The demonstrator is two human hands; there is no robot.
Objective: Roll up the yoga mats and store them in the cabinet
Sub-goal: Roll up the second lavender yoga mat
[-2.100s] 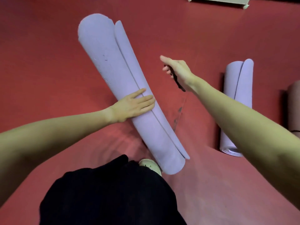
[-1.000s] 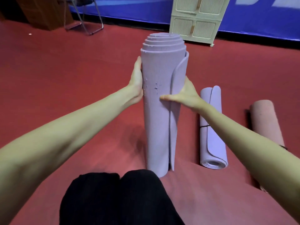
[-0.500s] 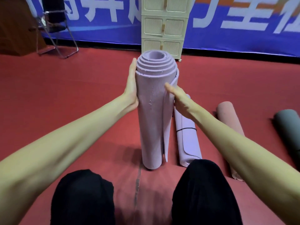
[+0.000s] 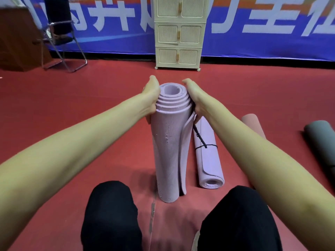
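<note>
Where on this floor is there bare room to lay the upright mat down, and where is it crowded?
Bare red floor lies left of the upright purple mat, out towards the chair, and ahead up to the cabinet. The right side is crowded: tied purple roll, pink roll, grey roll.

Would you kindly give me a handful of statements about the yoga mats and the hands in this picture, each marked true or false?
1. The purple mat held by both hands stands upright on the red floor. True.
2. Only the left hand touches that mat. False: the right hand presses its other side too.
3. A second purple mat lies on the floor, tied with a black cord. True.
4. The cream cabinet has a door open. False: all visible doors are closed.
5. A pink mat and a grey mat lie further right. True.
</note>
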